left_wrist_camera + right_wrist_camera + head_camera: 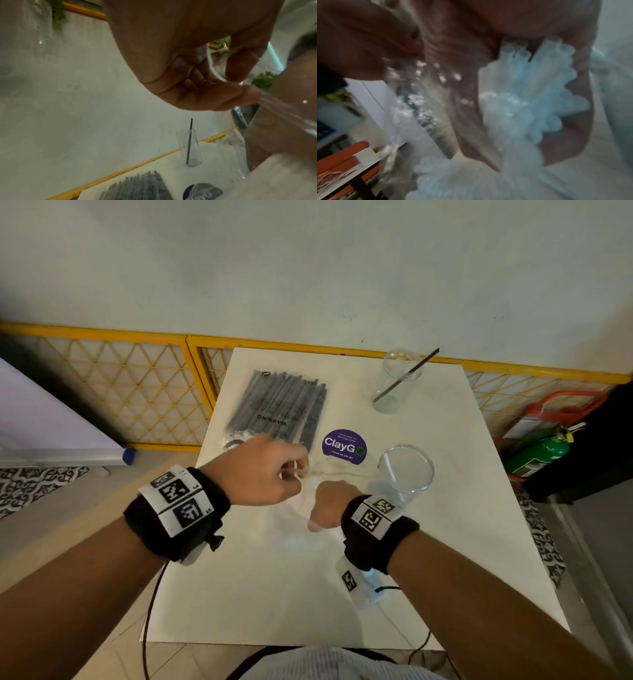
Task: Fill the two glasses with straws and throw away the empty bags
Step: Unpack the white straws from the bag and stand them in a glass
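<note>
My right hand (329, 505) grips a bundle of pale straws (530, 94) still partly inside a clear plastic bag (412, 108) just above the white table (274, 594). My left hand (296, 470) pinches the bag's edge (240, 83) between thumb and fingers, close to the left of the right hand. A clear empty glass (406, 470) stands just right of my hands. Farther back, a second glass (397, 378) holds one black straw (407, 374). A sealed bag of black straws (281, 405) lies flat at the back left, also seen in the left wrist view (137, 188).
A purple ClayGo sticker (344, 447) sits on the table between the black-straw bag and the near glass. A yellow lattice fence (137, 385) runs behind the table. A green fire extinguisher (537, 457) stands on the floor to the right. Cables hang off the front edge.
</note>
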A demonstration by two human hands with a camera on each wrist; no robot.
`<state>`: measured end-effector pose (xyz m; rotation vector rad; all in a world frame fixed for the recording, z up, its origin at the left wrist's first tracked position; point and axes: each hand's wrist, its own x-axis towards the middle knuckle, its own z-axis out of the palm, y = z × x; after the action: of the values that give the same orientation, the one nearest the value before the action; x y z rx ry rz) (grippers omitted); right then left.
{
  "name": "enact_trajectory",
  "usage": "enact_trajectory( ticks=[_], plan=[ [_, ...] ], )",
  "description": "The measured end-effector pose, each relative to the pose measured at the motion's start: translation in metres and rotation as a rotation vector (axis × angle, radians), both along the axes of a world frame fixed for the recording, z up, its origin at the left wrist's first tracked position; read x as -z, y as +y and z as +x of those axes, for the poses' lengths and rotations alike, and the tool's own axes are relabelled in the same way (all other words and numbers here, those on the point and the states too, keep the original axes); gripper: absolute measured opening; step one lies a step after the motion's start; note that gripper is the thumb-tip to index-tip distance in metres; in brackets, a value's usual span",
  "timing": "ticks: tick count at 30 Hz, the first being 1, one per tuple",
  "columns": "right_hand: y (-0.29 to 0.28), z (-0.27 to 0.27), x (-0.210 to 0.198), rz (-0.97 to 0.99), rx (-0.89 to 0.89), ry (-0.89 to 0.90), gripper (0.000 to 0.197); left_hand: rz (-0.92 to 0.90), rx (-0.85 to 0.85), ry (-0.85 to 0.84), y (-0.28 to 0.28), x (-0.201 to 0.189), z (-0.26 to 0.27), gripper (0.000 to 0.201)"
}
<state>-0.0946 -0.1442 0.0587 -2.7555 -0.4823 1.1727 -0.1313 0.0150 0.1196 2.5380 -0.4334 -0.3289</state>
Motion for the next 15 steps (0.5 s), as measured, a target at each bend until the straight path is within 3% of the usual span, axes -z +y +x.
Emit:
enact_trajectory(
  ticks=[4,8,11,15],
  plan=[
    [-0.011,0.002,-0.024,-0.010,-0.084,-0.092,0.027,-0.001,-0.082,-0.019,-0.002,-0.012,0.011,0.022],
    [-0.033,-0.001,-0.052,-0.051,-0.171,-0.150,0.034,0.094,-0.109,-0.080,-0.001,-0.015,0.011,0.031],
    [-0.061,-0.005,-0.067,-0.019,-0.115,-0.150,0.042,0.191,-0.104,-0.039,-0.005,-0.018,0.006,0.032],
    [-0.114,-0.016,-0.075,0.189,0.056,0.031,0.024,0.313,-0.109,-0.079,-0.007,-0.012,-0.004,0.032]
  ],
)
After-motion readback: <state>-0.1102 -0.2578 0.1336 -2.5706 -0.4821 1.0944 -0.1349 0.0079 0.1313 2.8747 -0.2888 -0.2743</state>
